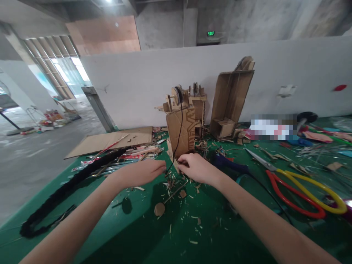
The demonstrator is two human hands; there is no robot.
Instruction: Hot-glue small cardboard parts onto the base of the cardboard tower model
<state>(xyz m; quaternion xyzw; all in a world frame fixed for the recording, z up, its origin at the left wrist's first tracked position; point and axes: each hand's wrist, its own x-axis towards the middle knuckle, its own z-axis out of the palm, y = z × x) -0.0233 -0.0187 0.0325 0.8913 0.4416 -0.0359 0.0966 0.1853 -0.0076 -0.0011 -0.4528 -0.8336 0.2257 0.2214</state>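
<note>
1. Fingers, L hand (148, 170): tips together, apparently pinching lower end of black cord (179, 135); palm down, forearm slanting in from near-left of surface (132, 227).
2. R hand (196, 167): index + thumb curled at foot of cardboard box (174, 128); can't tell if clamped on it or just touching. Wrist low, forearm in from near-right.
3. Cord: hangs from wheel (179, 94) atop box. Prob. light, limp; best held nr free end, w/ gentle tension only.
4. Box: upright, approx. mid-width, twd surface's far edge. Prob. light, stiff-ish but crushable, easily tipped; steady it low, by side walls, as wheel mount looks fragile.
5. Around: scraps (183, 193) just nearside of box; tall open carton (228, 95) nr far edge, to its right; scissors (271, 167) twd right edge; black fuzzy strip (82, 176) along left edge; cardboard sheet (90, 145) at far-left corner.
</note>
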